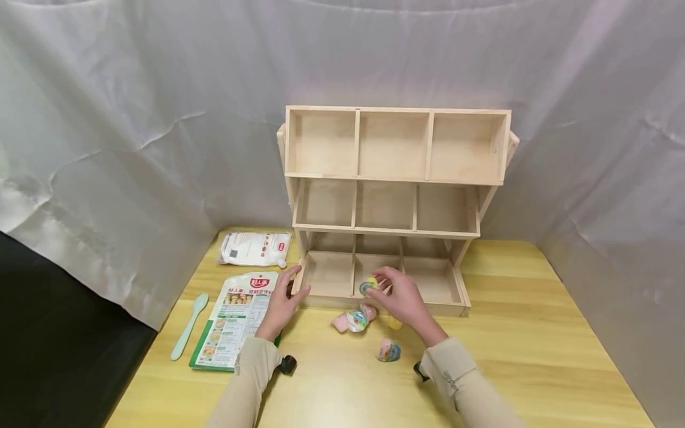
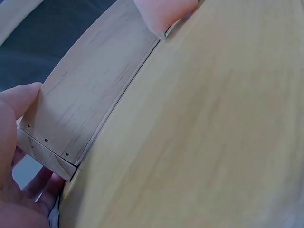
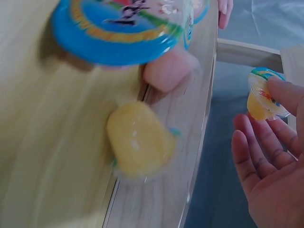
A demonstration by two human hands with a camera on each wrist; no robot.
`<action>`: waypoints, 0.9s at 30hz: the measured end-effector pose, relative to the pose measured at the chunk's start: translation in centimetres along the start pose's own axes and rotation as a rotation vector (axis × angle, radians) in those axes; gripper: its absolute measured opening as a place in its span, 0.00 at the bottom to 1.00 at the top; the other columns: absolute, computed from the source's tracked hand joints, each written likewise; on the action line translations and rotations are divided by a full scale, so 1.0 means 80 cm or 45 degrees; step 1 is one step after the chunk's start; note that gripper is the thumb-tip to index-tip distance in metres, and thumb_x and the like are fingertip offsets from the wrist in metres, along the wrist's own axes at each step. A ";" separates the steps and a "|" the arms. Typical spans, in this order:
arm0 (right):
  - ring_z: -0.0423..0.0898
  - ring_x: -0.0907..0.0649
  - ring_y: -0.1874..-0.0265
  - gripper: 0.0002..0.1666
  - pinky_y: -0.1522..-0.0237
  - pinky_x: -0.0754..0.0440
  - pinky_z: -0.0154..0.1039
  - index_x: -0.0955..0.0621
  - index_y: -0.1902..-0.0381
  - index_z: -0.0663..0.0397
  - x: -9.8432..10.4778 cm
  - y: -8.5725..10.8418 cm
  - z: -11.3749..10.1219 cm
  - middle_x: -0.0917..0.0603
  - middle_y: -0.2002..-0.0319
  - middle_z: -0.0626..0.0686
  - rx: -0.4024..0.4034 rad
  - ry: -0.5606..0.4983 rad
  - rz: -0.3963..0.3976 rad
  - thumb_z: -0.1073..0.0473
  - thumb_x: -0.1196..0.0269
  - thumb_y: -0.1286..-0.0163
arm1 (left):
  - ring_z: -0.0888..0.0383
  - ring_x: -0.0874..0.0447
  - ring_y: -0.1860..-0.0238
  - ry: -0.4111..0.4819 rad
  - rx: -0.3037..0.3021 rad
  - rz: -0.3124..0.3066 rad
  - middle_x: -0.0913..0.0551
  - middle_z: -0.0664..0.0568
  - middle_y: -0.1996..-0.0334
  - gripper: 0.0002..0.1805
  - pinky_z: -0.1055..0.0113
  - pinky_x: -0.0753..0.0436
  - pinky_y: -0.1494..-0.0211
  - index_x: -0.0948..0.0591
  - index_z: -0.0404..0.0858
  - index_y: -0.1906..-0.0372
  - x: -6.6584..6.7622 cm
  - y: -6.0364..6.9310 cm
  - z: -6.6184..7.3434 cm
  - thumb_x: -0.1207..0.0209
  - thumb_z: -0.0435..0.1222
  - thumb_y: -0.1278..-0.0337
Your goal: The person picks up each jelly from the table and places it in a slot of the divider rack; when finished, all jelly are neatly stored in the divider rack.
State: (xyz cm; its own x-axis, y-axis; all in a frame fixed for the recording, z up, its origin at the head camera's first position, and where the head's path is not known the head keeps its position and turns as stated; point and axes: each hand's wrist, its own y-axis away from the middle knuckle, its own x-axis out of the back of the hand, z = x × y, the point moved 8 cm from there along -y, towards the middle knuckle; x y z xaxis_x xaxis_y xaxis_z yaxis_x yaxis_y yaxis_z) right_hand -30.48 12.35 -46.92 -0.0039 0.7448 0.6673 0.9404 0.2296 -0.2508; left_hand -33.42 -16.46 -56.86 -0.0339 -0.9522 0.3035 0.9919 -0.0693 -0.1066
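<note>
A wooden tiered rack has three rows of three compartments. Between thumb and fingers, my right hand pinches a yellow jelly cup at the front of the bottom middle compartment. My left hand grips the rack's lower left front corner, thumb on the front board and fingers round the side. Before the rack lie pink jelly cups with printed lids, close together. Another yellow jelly cup sits against the front board, partly under my right hand in the head view. Nearer me is one more pink jelly cup.
Left of the rack, a green and white food pouch lies flat, partly under my left forearm. A white packet is behind it, and a pale green spoon lies beside it. Grey cloth surrounds the wooden table.
</note>
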 end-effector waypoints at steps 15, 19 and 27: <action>0.46 0.13 0.60 0.25 0.56 0.12 0.42 0.17 0.41 0.56 -0.042 -0.049 -0.021 0.12 0.52 0.54 -0.051 -0.109 0.021 0.56 0.26 0.33 | 0.40 0.35 0.25 0.039 -0.024 0.019 0.41 0.50 0.21 0.37 0.41 0.34 0.22 0.36 0.51 0.21 0.000 -0.001 0.003 0.36 0.48 0.29; 0.47 0.13 0.60 0.25 0.56 0.12 0.41 0.17 0.40 0.57 -0.054 -0.060 -0.026 0.12 0.52 0.56 -0.039 -0.147 0.006 0.57 0.26 0.33 | 0.41 0.34 0.26 0.036 -0.037 0.027 0.39 0.51 0.22 0.37 0.41 0.33 0.22 0.35 0.52 0.22 0.000 0.000 0.003 0.36 0.51 0.30; 0.47 0.13 0.60 0.26 0.56 0.12 0.40 0.18 0.40 0.60 -0.082 -0.074 -0.028 0.13 0.52 0.58 -0.078 -0.213 -0.014 0.57 0.26 0.33 | 0.40 0.34 0.27 0.018 -0.032 0.023 0.40 0.49 0.21 0.37 0.41 0.32 0.24 0.35 0.50 0.21 0.000 0.001 0.006 0.36 0.49 0.29</action>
State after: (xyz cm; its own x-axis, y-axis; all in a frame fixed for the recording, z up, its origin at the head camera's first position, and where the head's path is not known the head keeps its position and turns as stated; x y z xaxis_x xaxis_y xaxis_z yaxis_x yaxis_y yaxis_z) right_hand -35.24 4.75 -48.25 -0.0662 0.8373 0.5427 0.9590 0.2036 -0.1972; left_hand -33.28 -16.31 -56.44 -0.0183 -0.9575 0.2880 0.9889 -0.0598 -0.1360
